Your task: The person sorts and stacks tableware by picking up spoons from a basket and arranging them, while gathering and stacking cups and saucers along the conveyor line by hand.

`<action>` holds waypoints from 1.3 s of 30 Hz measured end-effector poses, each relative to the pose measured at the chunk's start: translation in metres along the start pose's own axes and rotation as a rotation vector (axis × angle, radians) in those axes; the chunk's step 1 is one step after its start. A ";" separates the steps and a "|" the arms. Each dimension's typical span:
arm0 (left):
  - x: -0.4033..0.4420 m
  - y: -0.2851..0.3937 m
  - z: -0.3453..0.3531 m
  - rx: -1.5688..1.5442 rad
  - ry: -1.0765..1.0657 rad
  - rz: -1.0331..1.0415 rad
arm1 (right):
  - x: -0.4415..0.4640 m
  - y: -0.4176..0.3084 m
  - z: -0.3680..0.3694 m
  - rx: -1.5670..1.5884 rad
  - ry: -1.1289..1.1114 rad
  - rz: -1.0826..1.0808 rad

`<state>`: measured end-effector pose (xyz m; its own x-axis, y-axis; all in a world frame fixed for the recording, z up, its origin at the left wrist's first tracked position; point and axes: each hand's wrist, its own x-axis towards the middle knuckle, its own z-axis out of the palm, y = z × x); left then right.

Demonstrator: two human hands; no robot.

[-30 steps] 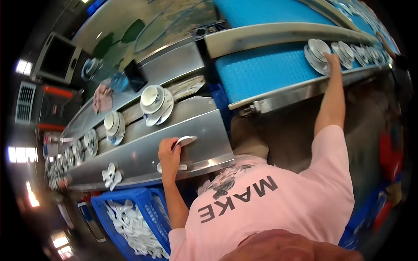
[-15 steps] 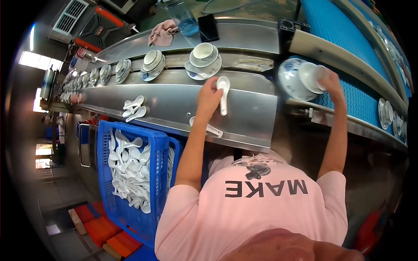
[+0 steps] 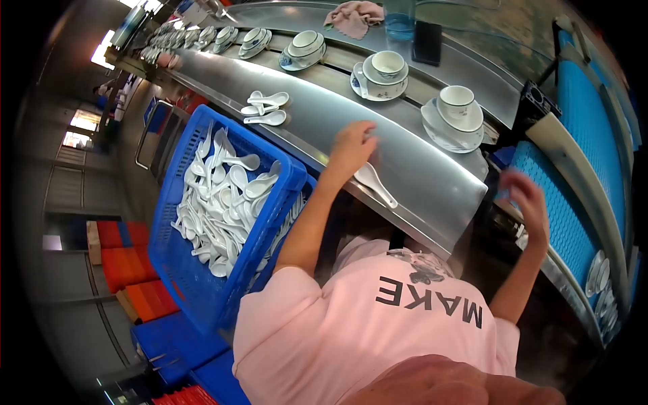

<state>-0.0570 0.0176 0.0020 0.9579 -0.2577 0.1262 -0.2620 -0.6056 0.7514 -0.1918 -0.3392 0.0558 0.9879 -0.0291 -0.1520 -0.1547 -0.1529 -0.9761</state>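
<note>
My left hand point(image 3: 351, 150) is over the metal counter, its thumb and fingers apart and nothing in them. Just beneath it a white soup spoon point(image 3: 376, 185) lies on the counter by the front edge. On the right, my right hand point(image 3: 526, 199) is partly blurred, with fingers apart and empty, near the end of the blue conveyor. Ahead of my hands a cup point(image 3: 456, 101) stands in a bowl on a saucer point(image 3: 451, 141). To its left is a similar stack with a small cup point(image 3: 388, 64) and a white spoon point(image 3: 360, 82) on the saucer.
A blue basket point(image 3: 233, 287) full of white spoons stands left of me. Several spoons point(image 3: 266, 108) lie on the counter point(image 3: 432, 165). More crockery stacks point(image 3: 304, 48) line the belt. Behind are a pink cloth point(image 3: 354, 19), a phone point(image 3: 426, 44) and a blue conveyor point(image 3: 550, 209).
My left hand has let go of the spoon and drawn back. The stack my right hand was gripping now stands on the counter line, and that hand is empty. The view has turned.
</note>
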 end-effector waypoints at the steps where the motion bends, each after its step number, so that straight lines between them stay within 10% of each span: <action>1: -0.003 -0.001 -0.013 0.078 0.021 0.024 | -0.026 -0.002 -0.004 0.037 -0.104 0.151; 8: 0.012 0.019 -0.099 0.527 -0.119 0.241 | -0.057 0.216 0.074 -0.166 -0.108 0.750; 15: 0.073 -0.140 -0.191 1.241 -0.247 0.012 | -0.002 0.343 0.157 -0.518 -0.044 0.618; 22: 0.098 -0.230 -0.210 0.888 -0.431 -0.246 | 0.012 0.344 0.186 -0.530 -0.014 0.629; 39: 0.050 -0.030 -0.077 0.804 -0.711 0.214 | -0.018 0.375 0.131 -0.402 0.057 0.349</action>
<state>0.0079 0.0809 0.0351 0.6647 -0.6352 -0.3934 -0.6622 -0.7447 0.0834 -0.2673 -0.2662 -0.3283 0.8774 -0.1975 -0.4372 -0.4745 -0.4909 -0.7306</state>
